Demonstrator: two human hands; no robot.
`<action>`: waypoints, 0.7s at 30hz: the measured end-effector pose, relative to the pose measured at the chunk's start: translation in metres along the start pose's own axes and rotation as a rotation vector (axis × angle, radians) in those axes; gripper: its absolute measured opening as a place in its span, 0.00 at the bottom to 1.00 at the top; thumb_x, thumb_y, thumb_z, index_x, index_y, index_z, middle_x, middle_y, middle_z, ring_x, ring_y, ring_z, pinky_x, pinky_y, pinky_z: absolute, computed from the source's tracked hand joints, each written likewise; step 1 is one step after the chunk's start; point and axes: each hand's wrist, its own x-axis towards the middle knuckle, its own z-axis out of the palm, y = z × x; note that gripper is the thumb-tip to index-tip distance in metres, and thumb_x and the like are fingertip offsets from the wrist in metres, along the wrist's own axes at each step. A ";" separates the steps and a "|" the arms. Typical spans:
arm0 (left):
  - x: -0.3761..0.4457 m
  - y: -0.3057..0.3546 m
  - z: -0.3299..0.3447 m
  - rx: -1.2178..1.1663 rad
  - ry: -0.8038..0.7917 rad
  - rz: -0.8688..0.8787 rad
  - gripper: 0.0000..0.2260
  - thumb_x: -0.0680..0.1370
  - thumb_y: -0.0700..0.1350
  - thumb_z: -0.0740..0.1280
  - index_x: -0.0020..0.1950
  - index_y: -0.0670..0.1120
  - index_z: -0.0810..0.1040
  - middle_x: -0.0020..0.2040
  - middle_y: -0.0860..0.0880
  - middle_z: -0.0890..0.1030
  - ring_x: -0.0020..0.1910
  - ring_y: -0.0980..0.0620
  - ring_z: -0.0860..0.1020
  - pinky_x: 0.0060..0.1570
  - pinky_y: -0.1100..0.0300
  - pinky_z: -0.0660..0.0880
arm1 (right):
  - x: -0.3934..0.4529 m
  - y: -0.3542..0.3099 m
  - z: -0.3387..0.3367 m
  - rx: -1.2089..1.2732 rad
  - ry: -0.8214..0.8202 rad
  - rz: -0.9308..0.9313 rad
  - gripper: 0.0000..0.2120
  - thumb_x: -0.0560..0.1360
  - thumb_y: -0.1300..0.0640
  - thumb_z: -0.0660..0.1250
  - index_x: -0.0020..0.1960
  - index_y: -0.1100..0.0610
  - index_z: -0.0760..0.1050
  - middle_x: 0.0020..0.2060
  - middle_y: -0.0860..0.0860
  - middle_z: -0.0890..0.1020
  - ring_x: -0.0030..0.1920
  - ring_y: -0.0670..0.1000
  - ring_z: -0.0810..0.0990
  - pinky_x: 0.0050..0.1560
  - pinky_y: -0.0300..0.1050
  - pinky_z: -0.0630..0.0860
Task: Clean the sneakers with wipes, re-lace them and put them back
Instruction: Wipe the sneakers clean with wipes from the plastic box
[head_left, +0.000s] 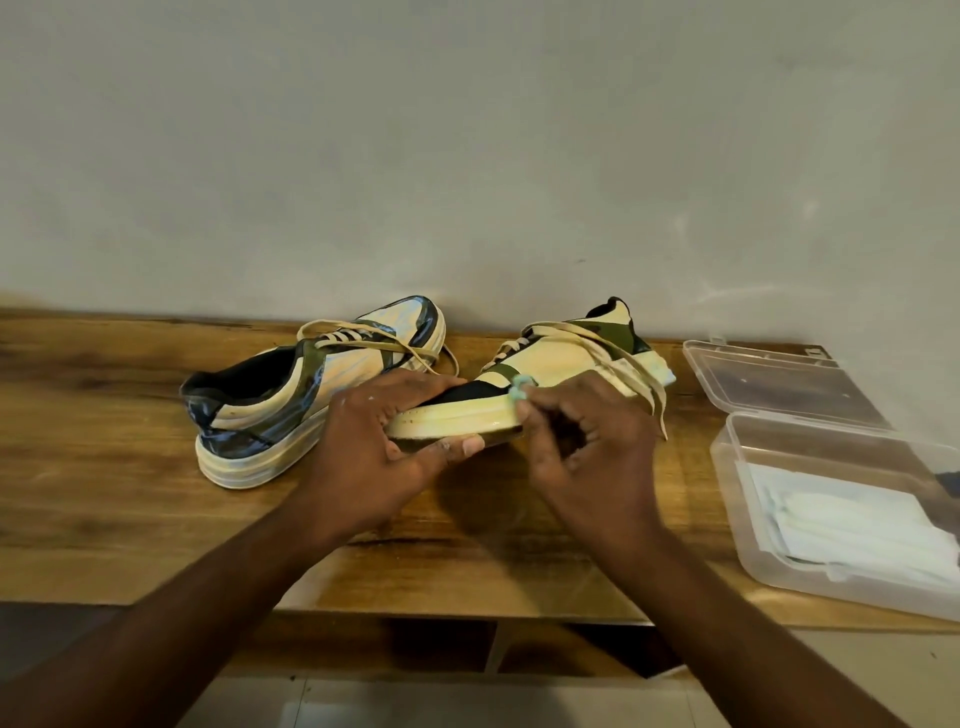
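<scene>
Nearest the camera, two bare forearms reach up from the bottom edge over the front lip of a wooden table (156, 509). The left hand (379, 441) clamps the toe end of a cream, green and black sneaker (550, 364), thumb under the sole and fingers over the top, so the toe is lifted and the shoe tilts on its side. At about 3 o'clock from that hand, the right hand (587, 447) has its fingers curled together, pinching a small pale green wipe (521, 389) against the upper edge of the sneaker's cream sole. Loose cream laces (623, 374) hang across the shoe and trail down behind the right hand.

At 3 o'clock on the table lies a clear plastic box (779, 551) with folded white wipes (852, 519) inside; its open lid (769, 374) lies flat behind it.

Farther back, at 11 o'clock from the hands, the second sneaker (291, 395) stands upright on the table, heel toward the camera, laces loose. Behind everything, at 12 o'clock, rises a plain grey wall (467, 156).
</scene>
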 end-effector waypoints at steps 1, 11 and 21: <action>0.000 0.000 -0.001 0.002 -0.007 0.002 0.28 0.70 0.64 0.76 0.67 0.55 0.83 0.61 0.61 0.83 0.62 0.65 0.78 0.54 0.77 0.70 | -0.002 -0.004 0.002 0.025 -0.026 -0.046 0.09 0.76 0.62 0.75 0.56 0.61 0.85 0.46 0.50 0.83 0.44 0.43 0.80 0.43 0.29 0.77; 0.002 0.002 -0.002 -0.042 -0.014 0.025 0.25 0.70 0.59 0.78 0.66 0.55 0.84 0.59 0.61 0.84 0.60 0.61 0.80 0.55 0.73 0.73 | 0.029 0.060 -0.036 -0.255 0.097 0.160 0.09 0.76 0.60 0.75 0.55 0.57 0.86 0.48 0.53 0.84 0.45 0.49 0.81 0.46 0.40 0.81; 0.001 -0.002 -0.003 0.001 -0.031 0.016 0.26 0.69 0.64 0.76 0.66 0.60 0.82 0.61 0.64 0.82 0.62 0.63 0.78 0.55 0.74 0.73 | 0.001 0.002 -0.003 -0.015 -0.092 -0.110 0.12 0.77 0.57 0.71 0.59 0.59 0.84 0.49 0.49 0.81 0.46 0.43 0.79 0.44 0.30 0.79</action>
